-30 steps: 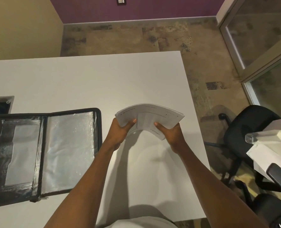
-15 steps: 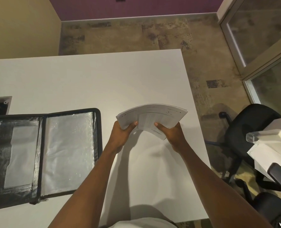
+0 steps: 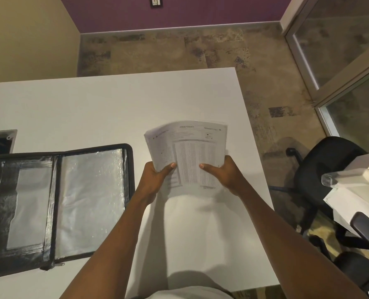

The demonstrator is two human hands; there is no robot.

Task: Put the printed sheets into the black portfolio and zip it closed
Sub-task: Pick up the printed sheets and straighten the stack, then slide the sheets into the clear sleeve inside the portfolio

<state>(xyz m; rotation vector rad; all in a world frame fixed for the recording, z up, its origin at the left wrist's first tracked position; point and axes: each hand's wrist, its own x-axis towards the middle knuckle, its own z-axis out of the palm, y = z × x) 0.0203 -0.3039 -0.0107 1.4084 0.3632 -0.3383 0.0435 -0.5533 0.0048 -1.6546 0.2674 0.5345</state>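
Observation:
A stack of printed sheets (image 3: 187, 145) with a table of small figures is held above the white table (image 3: 93, 104), tilted up so its printed face shows. My left hand (image 3: 154, 178) grips its lower left edge, thumb on top. My right hand (image 3: 224, 172) grips the lower right edge the same way. The black portfolio (image 3: 56, 203) lies open flat on the table to the left, showing silvery plastic sleeves inside; its zipper pull (image 3: 58, 265) hangs at the near edge. The sheets are apart from the portfolio.
The table's right edge runs just right of my hands. Black office chairs (image 3: 321, 169) stand on the patterned floor at right, beside a white desk corner (image 3: 356, 190). A cable opening (image 3: 1, 141) sits in the table at far left.
The sheets have tipped up from a flat, bowed hold to a steeper angle, so the printed page faces me. Both hands keep their grip in about the same place.

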